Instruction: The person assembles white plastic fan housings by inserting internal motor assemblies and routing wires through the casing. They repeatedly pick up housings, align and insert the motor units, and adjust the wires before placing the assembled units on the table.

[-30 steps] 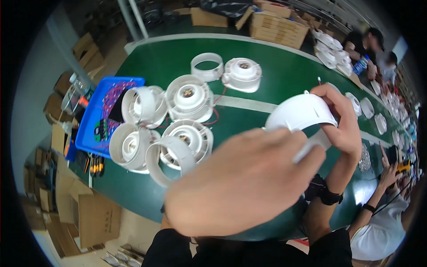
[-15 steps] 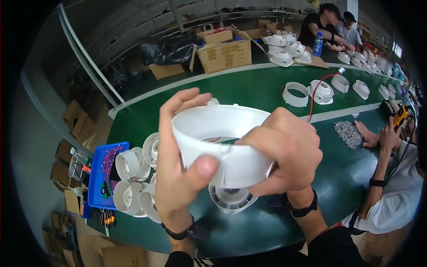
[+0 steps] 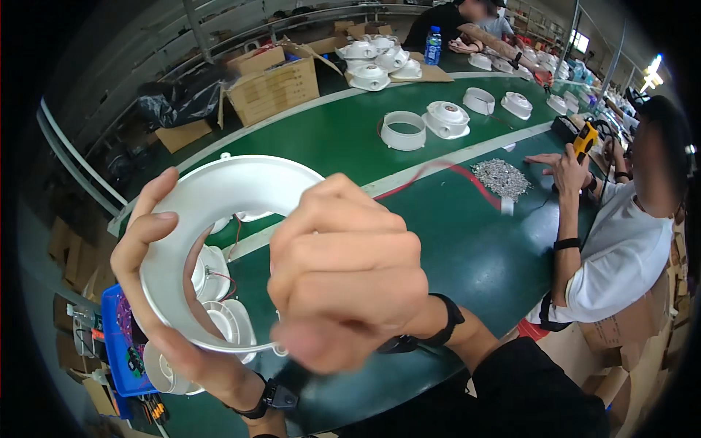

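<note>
My left hand curls round the outer side of a white plastic ring, its fingers and thumb bent against the wall. The ring is tilted, so its round opening faces me. In front of the ring's right side, my right hand is closed in a fist. A red wire trails out to the right from behind that fist, blurred, and ends in a small white connector. The fist hides where the wire starts and part of the ring. White round fan housings on the green bench show through the ring's opening.
A blue tray lies at the left. Further back are white rings, housings and a cardboard box. On the right, a co-worker holds a yellow tool near a pile of small metal screws.
The ring has moved left and tipped its opening toward me. My right hand has shifted left and turned into a fist, and the wire swings downward. The view has turned right.
</note>
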The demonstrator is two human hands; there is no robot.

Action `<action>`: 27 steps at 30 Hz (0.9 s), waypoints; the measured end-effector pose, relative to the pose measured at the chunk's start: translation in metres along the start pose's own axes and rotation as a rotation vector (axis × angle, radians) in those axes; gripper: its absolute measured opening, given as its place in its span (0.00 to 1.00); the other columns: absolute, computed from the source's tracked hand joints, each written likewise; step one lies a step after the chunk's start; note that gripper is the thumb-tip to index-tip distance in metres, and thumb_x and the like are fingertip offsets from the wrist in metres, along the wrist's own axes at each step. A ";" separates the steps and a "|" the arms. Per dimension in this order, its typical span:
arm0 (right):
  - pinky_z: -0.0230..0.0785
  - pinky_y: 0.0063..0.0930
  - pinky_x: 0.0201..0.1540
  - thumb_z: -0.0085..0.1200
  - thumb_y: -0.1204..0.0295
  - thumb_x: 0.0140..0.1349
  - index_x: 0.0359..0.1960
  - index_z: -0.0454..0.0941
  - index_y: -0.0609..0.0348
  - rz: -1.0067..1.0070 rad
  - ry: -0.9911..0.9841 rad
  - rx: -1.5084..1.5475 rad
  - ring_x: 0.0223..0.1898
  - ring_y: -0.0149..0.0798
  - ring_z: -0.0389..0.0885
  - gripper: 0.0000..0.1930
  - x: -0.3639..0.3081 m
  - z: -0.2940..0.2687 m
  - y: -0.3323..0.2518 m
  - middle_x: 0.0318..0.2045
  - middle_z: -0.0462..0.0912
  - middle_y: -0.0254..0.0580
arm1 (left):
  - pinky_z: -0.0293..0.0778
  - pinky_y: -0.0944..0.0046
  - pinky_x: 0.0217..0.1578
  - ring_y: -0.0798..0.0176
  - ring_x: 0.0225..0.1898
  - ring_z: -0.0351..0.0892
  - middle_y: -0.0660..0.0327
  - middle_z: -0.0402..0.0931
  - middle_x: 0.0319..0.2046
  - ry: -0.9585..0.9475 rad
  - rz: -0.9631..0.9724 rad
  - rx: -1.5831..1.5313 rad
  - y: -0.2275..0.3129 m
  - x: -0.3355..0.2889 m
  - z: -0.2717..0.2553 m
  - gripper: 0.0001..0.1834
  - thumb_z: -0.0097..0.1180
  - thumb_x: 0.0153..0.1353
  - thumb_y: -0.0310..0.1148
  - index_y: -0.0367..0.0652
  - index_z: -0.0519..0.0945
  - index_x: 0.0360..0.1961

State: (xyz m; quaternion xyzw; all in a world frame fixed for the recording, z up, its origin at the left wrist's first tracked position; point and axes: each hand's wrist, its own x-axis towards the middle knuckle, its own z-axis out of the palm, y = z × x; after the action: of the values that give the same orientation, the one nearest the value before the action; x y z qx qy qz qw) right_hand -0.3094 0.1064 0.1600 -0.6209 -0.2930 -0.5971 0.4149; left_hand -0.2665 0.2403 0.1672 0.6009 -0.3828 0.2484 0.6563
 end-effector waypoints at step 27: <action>0.65 0.38 0.60 0.41 0.66 0.72 0.62 0.66 0.69 0.608 -0.047 0.428 0.55 0.50 0.77 0.22 -0.012 0.011 0.034 0.55 0.76 0.58 | 0.66 0.45 0.67 0.41 0.69 0.65 0.36 0.58 0.69 0.076 0.041 0.041 -0.033 0.011 -0.017 0.49 0.49 0.56 0.65 0.38 0.59 0.69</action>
State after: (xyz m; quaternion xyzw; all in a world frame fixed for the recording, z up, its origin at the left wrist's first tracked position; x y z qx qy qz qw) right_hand -0.2766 0.1010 0.1433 -0.5921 -0.2231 -0.3575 0.6869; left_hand -0.2312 0.2502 0.1565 0.5964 -0.3647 0.2923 0.6526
